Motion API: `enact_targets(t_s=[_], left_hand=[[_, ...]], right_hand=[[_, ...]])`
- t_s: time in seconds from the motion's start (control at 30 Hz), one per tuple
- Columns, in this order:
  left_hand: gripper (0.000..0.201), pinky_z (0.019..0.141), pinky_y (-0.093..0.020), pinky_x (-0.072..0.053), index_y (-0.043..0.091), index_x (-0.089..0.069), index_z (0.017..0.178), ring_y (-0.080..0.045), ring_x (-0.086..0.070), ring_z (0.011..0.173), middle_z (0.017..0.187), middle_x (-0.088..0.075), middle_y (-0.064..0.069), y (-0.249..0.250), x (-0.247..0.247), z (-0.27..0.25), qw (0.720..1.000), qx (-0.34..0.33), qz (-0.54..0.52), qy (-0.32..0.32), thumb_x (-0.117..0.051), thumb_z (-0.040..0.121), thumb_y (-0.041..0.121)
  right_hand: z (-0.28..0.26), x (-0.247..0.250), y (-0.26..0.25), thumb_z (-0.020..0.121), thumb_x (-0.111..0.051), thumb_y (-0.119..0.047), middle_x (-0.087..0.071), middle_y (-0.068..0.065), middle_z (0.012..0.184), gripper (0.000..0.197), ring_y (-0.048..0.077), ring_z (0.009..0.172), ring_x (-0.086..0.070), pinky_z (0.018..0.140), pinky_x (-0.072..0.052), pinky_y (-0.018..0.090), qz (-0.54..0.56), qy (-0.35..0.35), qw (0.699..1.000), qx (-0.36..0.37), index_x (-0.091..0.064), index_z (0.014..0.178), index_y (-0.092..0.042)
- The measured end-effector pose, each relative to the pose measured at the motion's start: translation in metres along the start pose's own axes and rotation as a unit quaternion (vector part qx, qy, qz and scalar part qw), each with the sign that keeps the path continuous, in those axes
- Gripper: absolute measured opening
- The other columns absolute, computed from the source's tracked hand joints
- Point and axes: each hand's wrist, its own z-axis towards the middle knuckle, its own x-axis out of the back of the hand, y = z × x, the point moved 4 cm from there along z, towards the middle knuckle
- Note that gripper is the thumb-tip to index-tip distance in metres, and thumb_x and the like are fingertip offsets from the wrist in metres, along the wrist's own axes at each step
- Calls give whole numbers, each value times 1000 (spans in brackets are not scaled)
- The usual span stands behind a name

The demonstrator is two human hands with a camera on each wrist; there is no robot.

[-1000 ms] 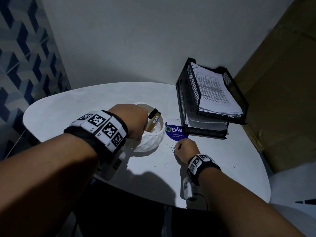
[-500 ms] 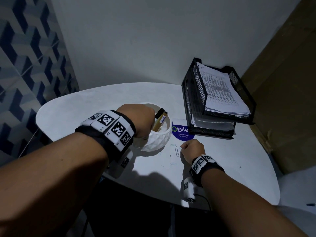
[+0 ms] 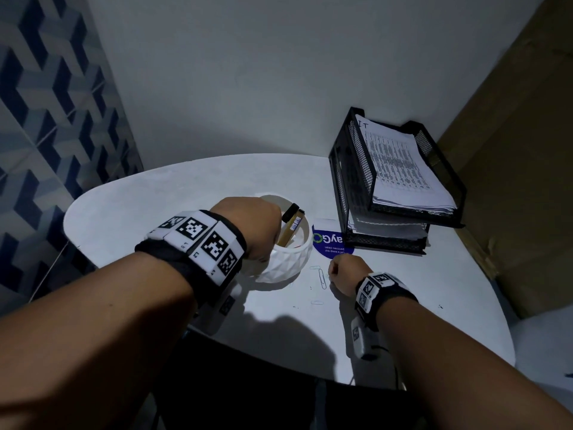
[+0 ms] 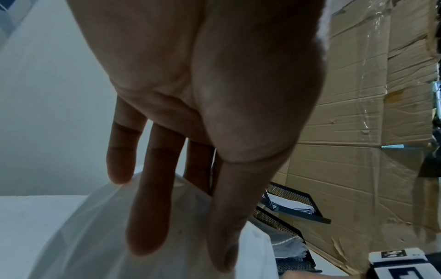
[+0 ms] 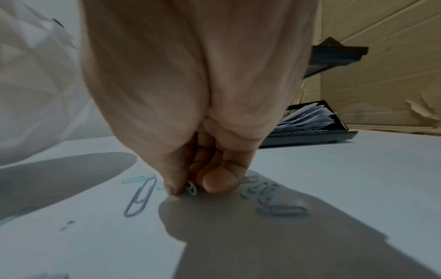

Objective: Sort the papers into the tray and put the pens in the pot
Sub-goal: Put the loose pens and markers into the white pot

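Papers lie stacked in the upper level of the black mesh tray, with more sheets in the lower level; the tray stands at the far right of a round white table. I log the white faceted pot near the table's middle, holding a gold pen with a black cap that leans against its rim. My left hand rests on the pot's near rim; the left wrist view shows its fingers straight and spread over the pot wall, gripping nothing. My right hand is down on the table just right of the pot, thumb and forefinger pinched on a pale blue paper clip. More paper clips lie loose on the surface to either side of it. A blue round sticker sits between pot and tray. Room: plain white wall behind, blue geometric tiles on the left, flattened cardboard on the right, dim light, hard arm shadows on the tabletop
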Motion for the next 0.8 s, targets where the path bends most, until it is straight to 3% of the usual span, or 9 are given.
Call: enact_targets(t_s=[0.13, 0.37, 0.53, 0.67, 0.73, 0.8], left_hand=[[17, 60, -28, -47, 26, -77, 92, -20, -68, 77, 79, -71, 6, -1, -1, 0, 1000, -2, -1, -2, -82, 76, 28], [18, 60, -28, -47, 28, -79, 93, -18, -66, 74, 78, -69, 7, 13, -4, 3, 1000, -13, 14, -13, -82, 76, 30], [18, 57, -27, -42, 28, -79, 95, -19, -64, 74, 77, -67, 7, 23, -3, 6, 1000, -21, 19, -2, -81, 77, 30], [18, 55, -25, -40, 27, -78, 94, -20, -64, 75, 79, -67, 6, 23, -4, 3, 999, -23, 23, 0, -80, 77, 26], [18, 55, -26, -41, 27, -78, 94, -20, -66, 77, 82, -70, 5, 21, -5, 0, 999, -23, 21, -9, -81, 76, 26], [18, 54, -26, -41, 26, -78, 94, -20, -67, 77, 82, -70, 5, 19, -3, -2, 999, -22, 23, -12, -81, 76, 25]], right_hand=[[0, 2, 1, 93, -61, -13, -72, 2, 97, 16, 21, 95, -64, 78, -48, 28, -3, -7, 1000, 22, -61, 80, -21], [-13, -2, -3, 87, -50, -3, -68, 3, 90, 19, 22, 86, -59, 71, -42, 27, -16, -10, 998, 57, -59, 82, -19], [-22, -6, -3, 84, -56, -7, -62, 3, 82, 15, 25, 83, -59, 68, -41, 29, -23, 5, 998, 61, -52, 76, -20], [-26, 4, 1, 84, -55, -11, -69, 5, 79, 13, 25, 78, -64, 69, -52, 33, 60, 59, 996, 14, -59, 73, -16], [-26, 28, 1, 86, -58, -12, -68, 3, 71, 17, 24, 70, -64, 70, -53, 36, 169, 119, 978, -22, -60, 69, -15], [-27, 62, -11, 85, -61, -6, -62, 0, 64, 20, 16, 61, -56, 66, -51, 33, 265, 164, 950, -10, -61, 67, -15]])
